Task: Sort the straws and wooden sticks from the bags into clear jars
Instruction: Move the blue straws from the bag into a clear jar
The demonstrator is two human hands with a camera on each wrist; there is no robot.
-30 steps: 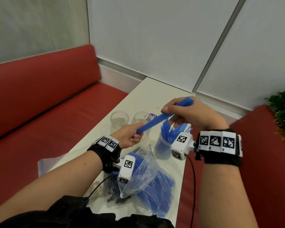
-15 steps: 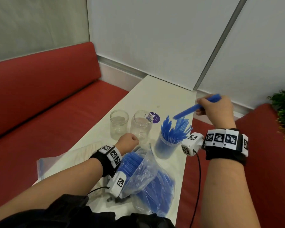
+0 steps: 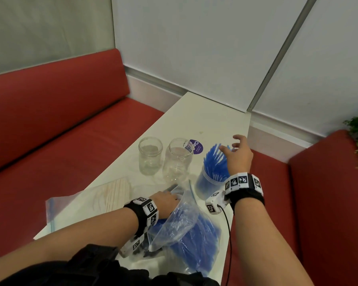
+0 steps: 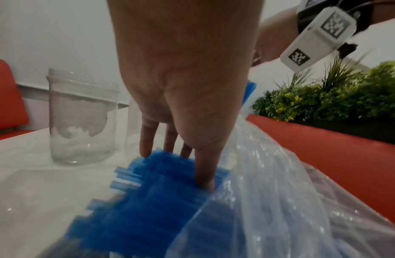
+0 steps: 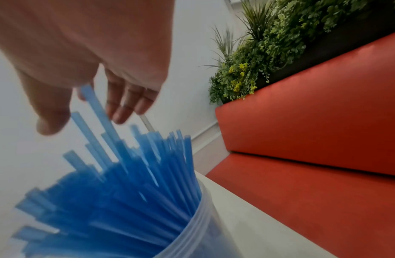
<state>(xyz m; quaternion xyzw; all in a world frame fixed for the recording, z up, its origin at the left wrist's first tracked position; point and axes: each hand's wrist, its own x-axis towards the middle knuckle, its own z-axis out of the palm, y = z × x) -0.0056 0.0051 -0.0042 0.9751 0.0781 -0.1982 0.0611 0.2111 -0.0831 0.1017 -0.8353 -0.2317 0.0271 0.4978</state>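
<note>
Many blue straws stand fanned in a clear jar on the white surface; right hand hovers above their tips, fingers spread, holding nothing. More straws lie in a plastic bag; left hand rests straight fingers on them at its mouth. Two empty jars stand just beyond. Wooden sticks lie in a second bag, left.

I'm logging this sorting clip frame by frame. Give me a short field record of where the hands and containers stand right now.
left hand: fingers straight, tips on the blue straws at the bag mouth
right hand: open, over the full jar, holding nothing
empty jars: two, left of the full jar
wooden sticks: in their own bag, untouched
</note>
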